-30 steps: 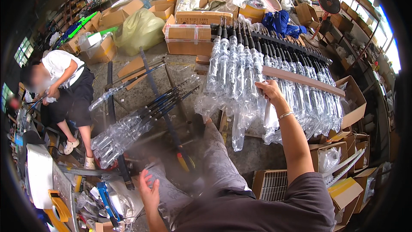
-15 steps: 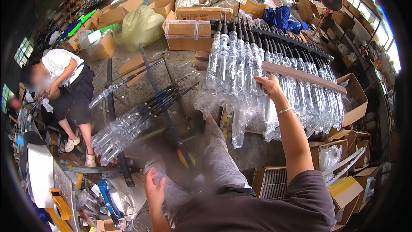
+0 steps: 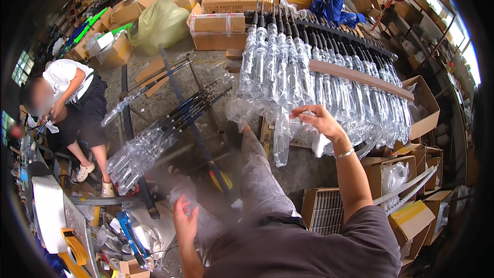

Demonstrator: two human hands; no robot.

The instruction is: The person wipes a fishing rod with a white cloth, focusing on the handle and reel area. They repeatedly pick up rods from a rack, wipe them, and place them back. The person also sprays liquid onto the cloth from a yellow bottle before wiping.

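Wrapped rods (image 3: 282, 67) are overlapped by the half-curled right hand (image 3: 325, 124), its hold unclear; the left hand (image 3: 185, 220) is spread, empty.

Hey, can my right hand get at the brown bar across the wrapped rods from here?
Likely yes: your right hand is near the left end of the bar, and nothing seems to cover it where it lies across the rods.

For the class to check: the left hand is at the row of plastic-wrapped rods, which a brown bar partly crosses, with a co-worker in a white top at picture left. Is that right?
No: the head view shows the right hand, not the left hand, at the row of plastic-wrapped rods. The brown bar and the co-worker in white are as stated.
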